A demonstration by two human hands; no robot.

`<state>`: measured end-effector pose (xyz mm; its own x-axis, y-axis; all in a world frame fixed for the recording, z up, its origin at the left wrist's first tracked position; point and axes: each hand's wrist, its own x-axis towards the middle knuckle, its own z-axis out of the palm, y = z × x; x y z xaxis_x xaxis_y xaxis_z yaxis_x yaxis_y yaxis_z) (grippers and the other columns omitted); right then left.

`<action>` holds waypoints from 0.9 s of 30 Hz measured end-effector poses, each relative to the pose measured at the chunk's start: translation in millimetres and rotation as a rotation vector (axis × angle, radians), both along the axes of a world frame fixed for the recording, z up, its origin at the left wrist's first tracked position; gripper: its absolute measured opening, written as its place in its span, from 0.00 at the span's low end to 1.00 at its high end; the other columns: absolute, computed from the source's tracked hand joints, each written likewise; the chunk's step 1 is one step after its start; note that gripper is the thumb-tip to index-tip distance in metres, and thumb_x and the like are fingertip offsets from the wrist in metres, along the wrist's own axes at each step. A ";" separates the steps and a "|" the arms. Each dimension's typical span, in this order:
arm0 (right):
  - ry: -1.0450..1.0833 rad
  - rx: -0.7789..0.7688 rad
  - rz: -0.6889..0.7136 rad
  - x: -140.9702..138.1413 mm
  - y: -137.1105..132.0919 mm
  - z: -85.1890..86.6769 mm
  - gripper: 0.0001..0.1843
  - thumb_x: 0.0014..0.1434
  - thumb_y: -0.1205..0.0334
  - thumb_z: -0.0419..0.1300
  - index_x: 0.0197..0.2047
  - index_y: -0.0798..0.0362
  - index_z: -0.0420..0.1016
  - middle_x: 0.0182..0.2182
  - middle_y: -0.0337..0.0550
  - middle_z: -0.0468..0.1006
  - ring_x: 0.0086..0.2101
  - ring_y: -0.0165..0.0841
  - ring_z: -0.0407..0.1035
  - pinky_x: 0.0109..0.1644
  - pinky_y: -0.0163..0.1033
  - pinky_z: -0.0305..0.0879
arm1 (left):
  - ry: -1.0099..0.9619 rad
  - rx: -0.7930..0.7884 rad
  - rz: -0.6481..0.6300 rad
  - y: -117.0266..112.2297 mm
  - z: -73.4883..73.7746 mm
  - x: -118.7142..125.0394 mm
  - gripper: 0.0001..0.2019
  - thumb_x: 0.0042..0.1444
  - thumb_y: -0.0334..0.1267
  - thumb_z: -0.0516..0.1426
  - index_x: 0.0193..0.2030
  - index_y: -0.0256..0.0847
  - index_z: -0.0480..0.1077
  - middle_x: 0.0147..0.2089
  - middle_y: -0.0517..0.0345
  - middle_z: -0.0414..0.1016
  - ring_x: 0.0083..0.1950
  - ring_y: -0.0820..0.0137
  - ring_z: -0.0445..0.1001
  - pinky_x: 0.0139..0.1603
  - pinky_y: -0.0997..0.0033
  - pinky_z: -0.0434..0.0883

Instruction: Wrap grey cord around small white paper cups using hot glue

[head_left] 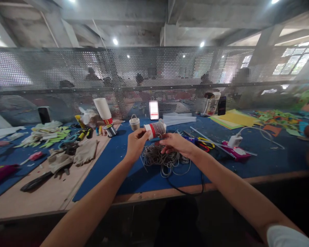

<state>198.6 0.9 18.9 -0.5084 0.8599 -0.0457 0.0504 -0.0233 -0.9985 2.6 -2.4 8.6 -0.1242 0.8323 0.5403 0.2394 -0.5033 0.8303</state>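
Observation:
In the head view, my left hand [139,139] is closed around the base of a white and red paper cup [150,130], tipped on its side. Grey cord [159,127] is wound round the part of the cup toward its right end. Beside it, my right hand [173,142] has its fingers bent together at the cord, close to a small blue stick-like thing [155,139] below the cup. Whether that blue piece is in the right fingers is unclear. A loose tangle of grey cord [167,159] lies on the blue mat under both hands.
Behind the hands stand a small cord-wrapped cup [134,122] and a lit phone [153,110]. Stacked paper cups [103,109] and work gloves [84,152] are to the left. Rightward lie pliers [206,144], a white plug [234,140] and yellow paper sheets [237,118]. A perforated metal screen [144,68] closes the back.

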 end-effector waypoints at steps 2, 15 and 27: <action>-0.034 0.080 -0.042 0.0 2.6 0.1 0.13 0.57 0.57 0.65 0.43 0.54 0.72 0.36 0.46 0.83 0.25 0.27 0.74 0.27 0.32 0.66 | 0.011 0.000 0.005 0.1 0.1 0.1 0.12 0.56 0.43 0.61 0.34 0.35 0.77 0.28 0.60 0.73 0.30 0.73 0.66 0.34 0.73 0.64; -0.443 1.139 -0.428 9.6 -1.1 17.4 0.08 0.65 0.56 0.61 0.39 0.49 0.79 0.34 0.41 0.77 0.33 0.30 0.69 0.38 0.37 0.61 | 0.030 -0.044 -0.137 -5.5 -1.5 5.6 0.11 0.56 0.42 0.60 0.37 0.35 0.77 0.32 0.57 0.75 0.31 0.72 0.68 0.34 0.74 0.64; -0.481 1.282 -0.426 9.5 5.8 22.9 0.06 0.67 0.59 0.60 0.42 0.49 0.77 0.39 0.42 0.73 0.36 0.30 0.69 0.39 0.36 0.61 | 0.016 -0.103 -0.275 -7.1 0.8 4.8 0.11 0.55 0.43 0.62 0.35 0.35 0.77 0.32 0.57 0.75 0.31 0.72 0.68 0.34 0.74 0.65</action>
